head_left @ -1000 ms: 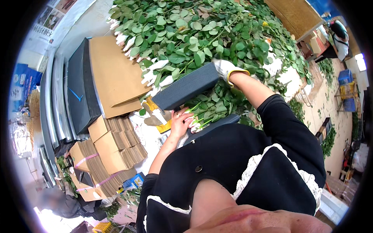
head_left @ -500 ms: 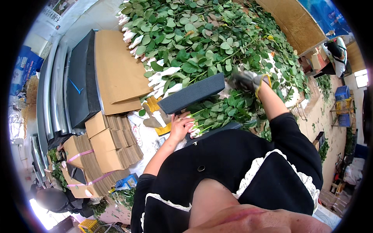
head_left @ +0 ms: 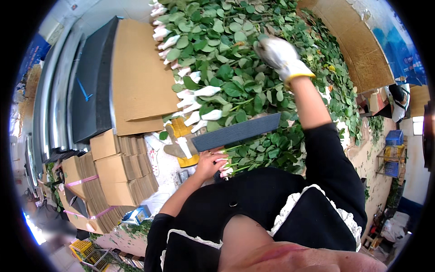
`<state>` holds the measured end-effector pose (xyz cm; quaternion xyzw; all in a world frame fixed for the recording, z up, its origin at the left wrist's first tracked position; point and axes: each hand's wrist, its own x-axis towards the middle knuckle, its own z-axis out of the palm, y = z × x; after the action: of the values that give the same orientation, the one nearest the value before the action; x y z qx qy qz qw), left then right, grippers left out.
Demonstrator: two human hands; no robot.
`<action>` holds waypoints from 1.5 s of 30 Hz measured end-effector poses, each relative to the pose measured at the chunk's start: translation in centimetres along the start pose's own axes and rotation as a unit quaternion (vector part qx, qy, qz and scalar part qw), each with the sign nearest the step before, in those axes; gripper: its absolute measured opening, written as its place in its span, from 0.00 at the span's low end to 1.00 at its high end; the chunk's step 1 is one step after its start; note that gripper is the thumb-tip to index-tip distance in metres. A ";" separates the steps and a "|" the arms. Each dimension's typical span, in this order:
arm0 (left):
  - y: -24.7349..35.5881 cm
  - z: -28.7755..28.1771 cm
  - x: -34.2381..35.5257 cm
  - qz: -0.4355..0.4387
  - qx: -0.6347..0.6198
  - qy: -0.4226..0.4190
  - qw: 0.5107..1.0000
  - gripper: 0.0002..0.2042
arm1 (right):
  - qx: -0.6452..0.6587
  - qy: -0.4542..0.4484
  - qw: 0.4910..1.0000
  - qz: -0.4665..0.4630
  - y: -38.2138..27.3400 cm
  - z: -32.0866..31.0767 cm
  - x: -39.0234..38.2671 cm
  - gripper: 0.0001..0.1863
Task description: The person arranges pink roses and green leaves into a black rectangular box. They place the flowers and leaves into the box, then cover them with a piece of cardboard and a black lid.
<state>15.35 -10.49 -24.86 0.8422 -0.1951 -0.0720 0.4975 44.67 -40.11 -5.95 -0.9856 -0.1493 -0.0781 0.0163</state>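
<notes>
Bare left hand touches pale-pink rose heads; white-gloved right hand overlies green foliage; both grips indiscernible from here.

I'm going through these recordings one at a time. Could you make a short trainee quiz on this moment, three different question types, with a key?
1. True or false: the right hand is touching the dark ribbed board.
2. Multiple choice: what colour is the cuff of the glove on that hand? A) blue B) yellow C) red
3. Fill in the blank: the stacked brown cardboard lies to the ____ of the person's bare left hand.

Key:
1. False; it is over the leafy pile, apart from the board.
2. B.
3. left
</notes>
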 end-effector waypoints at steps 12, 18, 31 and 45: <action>-0.5 0.7 -1.1 -0.086 -0.044 -0.020 0.995 0.12 | 0.083 -0.032 0.996 -0.007 0.6 12.8 -9.2 0.27; -0.2 -0.1 0.0 -0.050 -0.025 -0.023 0.998 0.13 | -0.053 -0.164 0.985 0.022 1.6 12.2 -2.2 0.19; -4.0 2.5 -2.7 -0.108 -0.065 -0.034 0.991 0.11 | -0.047 -0.062 0.996 -0.039 -0.6 12.1 20.8 0.21; -1.2 0.4 -0.3 0.032 0.018 0.025 0.999 0.11 | -0.030 0.007 0.991 0.133 13.3 0.6 10.5 0.16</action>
<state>15.29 -10.18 -26.13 0.8456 -0.2108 -0.0315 0.4894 58.58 -49.74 -4.95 -0.9962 -0.0141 -0.0861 -0.0021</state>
